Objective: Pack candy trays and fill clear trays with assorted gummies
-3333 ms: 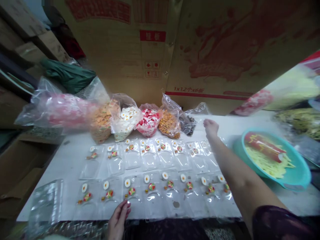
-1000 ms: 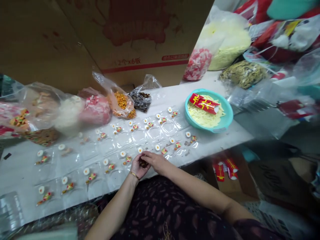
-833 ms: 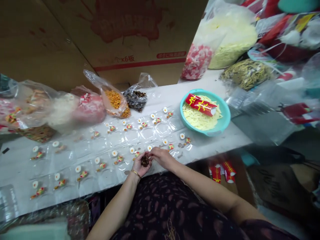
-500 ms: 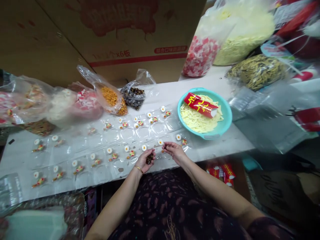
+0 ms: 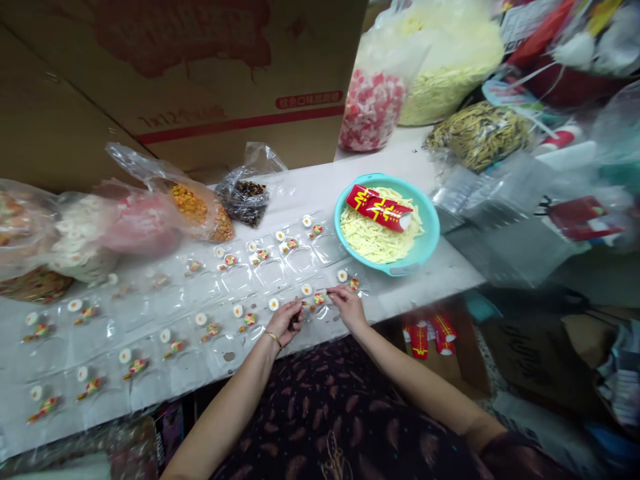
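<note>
My left hand (image 5: 284,324), with a gold bangle at the wrist, is curled around small dark brown pieces (image 5: 295,321) above the front row of clear plastic trays (image 5: 265,340). To its right, my right hand (image 5: 351,311) reaches over the same row, thumb and fingertips pinched together. Whatever is between those fingertips is too small to make out. Near them lie a white disc with a yellow centre (image 5: 307,289) and a multicoloured round piece (image 5: 319,299) in one tray. Similar discs and coloured pieces lie in the other trays of both rows.
A turquoise basin (image 5: 431,233) of pale yellow strips, with red-and-yellow cartons (image 5: 380,209) on top, stands right of the trays. Behind are bags of dark pieces (image 5: 247,203), orange pieces (image 5: 200,210) and pink-and-white pieces (image 5: 373,110). A large cardboard box (image 5: 220,80) stands at the back.
The view has swung to the right, so the table appears shifted left. My left hand has curled more over the dark pieces. My right hand has moved slightly right along the trays.
</note>
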Demonstrator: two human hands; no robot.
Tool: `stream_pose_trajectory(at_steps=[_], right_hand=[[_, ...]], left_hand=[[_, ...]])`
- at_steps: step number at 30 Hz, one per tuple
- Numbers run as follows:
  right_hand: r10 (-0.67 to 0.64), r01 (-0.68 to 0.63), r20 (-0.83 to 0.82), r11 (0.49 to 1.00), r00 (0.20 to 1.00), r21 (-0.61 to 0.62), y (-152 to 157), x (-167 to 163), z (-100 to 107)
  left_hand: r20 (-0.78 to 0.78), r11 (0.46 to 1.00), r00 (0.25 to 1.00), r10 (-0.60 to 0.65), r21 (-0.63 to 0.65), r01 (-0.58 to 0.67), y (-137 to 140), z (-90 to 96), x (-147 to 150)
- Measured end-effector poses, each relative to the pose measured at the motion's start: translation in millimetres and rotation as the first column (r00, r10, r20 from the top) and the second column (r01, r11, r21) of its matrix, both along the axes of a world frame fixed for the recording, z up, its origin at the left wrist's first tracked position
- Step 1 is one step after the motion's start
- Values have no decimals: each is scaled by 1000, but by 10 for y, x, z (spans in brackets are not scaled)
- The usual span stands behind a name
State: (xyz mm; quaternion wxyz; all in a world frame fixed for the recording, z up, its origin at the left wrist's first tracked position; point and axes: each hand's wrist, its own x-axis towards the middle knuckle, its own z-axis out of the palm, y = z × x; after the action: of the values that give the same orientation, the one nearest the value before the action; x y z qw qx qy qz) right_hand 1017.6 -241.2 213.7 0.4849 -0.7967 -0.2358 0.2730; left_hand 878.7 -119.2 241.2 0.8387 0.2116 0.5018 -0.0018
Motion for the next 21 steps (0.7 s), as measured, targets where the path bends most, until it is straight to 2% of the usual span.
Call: stream_pose_trajectory(at_steps=[2,4,8,12,14,15,17,21], right_hand=[[116,-67,273,981,955,-182,-166,279,-41],[227,-106,390,945,892,-309,-272,514,-63],[364,-177,427,892,828,-416,-218,734,-60],[537,-230,442,784,719,-577,8,779,-69],[580,-246,440,753,685,-610,72,804,-111],[565,-247,440,766,698,-593,75,817,-140],[478,-223,444,829,757,-513,22,836,-201],[212,-98,457,961,864,-260,-206,739,-209]], left_hand=[[-41,999,999,33,1,-33,6,-17,-94],[-51,998,997,60,0,-60,-8,-19,-176],[-62,993,991,114,-17,-116,-87,6,-243],[-79,988,986,149,-16,-151,-166,36,-230],[-81,988,984,156,-11,-157,-187,50,-227],[-80,987,984,159,-9,-160,-193,57,-228],[-75,986,983,166,-7,-167,-195,68,-230],[-45,983,982,184,-13,-185,-187,76,-182]])
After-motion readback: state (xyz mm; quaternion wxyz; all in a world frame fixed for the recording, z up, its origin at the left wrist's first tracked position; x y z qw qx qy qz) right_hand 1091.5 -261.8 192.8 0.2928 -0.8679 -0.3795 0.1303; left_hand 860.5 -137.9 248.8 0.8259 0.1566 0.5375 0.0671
